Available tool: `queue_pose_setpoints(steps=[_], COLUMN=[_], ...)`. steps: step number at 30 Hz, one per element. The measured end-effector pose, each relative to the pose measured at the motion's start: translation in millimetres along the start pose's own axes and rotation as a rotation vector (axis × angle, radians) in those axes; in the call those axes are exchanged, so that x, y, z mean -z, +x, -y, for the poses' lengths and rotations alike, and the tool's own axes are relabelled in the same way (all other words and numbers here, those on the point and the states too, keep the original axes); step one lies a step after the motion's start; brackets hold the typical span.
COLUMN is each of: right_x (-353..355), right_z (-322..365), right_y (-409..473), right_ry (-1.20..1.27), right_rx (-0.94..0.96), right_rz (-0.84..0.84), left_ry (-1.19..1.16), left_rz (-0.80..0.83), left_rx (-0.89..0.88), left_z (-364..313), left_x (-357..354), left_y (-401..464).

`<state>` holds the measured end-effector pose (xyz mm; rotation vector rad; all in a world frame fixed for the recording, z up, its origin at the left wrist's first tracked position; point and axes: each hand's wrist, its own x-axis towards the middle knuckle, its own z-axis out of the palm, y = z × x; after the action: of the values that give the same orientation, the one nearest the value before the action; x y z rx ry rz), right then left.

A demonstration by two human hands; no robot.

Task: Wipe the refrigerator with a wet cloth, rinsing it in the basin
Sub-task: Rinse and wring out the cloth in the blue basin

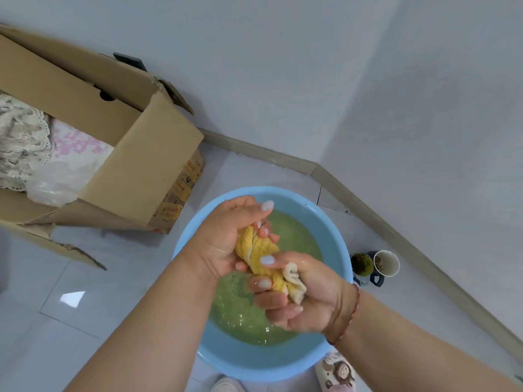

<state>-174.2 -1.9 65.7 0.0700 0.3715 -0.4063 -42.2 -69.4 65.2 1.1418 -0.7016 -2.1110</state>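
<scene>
A big cardboard box [113, 131] is standing open on the floor, left of the blue basin [334, 355], which is holding greenish water. Above the basin the left hand [226, 239] and the right hand [308, 295] are both gripping tightly the twisted yellow cloth [263, 256]. Two cups [376, 267] are sitting beside the basin.

Both hands grip a twisted yellow cloth [261, 257] above a blue basin [283, 363] on the tiled floor [85, 306]. Left hand [226, 239] closes round the cloth's far end; right hand [300, 295] closes round the near end, where a pale edge protrudes. Basin holds greenish, cloudy water [249, 315]. Open cardboard box [141, 154] far left. Two cups [375, 264] stand just right of the basin.
</scene>
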Motion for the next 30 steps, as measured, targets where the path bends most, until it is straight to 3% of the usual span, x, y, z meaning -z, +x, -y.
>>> queue_pose_setpoints(steps=[5,7,10,13,18,23,30], right_x=[9,20,43,60,78,85,93], right_z=[8,7,0,-12,-24,-29,-36], right_y=[17,29,45,50,49,48,46], right_ry=[-0.863,-1.131,-1.372,-1.615,-1.89,-1.998,-2.065], right_rx=[0.045,0.054,0.088,0.05,0.021,0.0,-0.006], right_rz=[-0.712,-0.901,-1.049,-1.129,-1.125,-1.076,-1.064], left_ry=[0.28,0.346,0.423,0.388,0.098,0.023,-0.02], left_rz=[-0.331,-0.447,-0.639,-0.825,-1.042,-1.084,-1.089], left_rx=[-0.028,-0.046,-0.038,0.019,0.274,0.384,0.401], left_z=[22,34,51,70,87,94,100], left_x=[-4,-2,-2,1,8,11,12], left_y=[21,29,34,36,35,32,31])
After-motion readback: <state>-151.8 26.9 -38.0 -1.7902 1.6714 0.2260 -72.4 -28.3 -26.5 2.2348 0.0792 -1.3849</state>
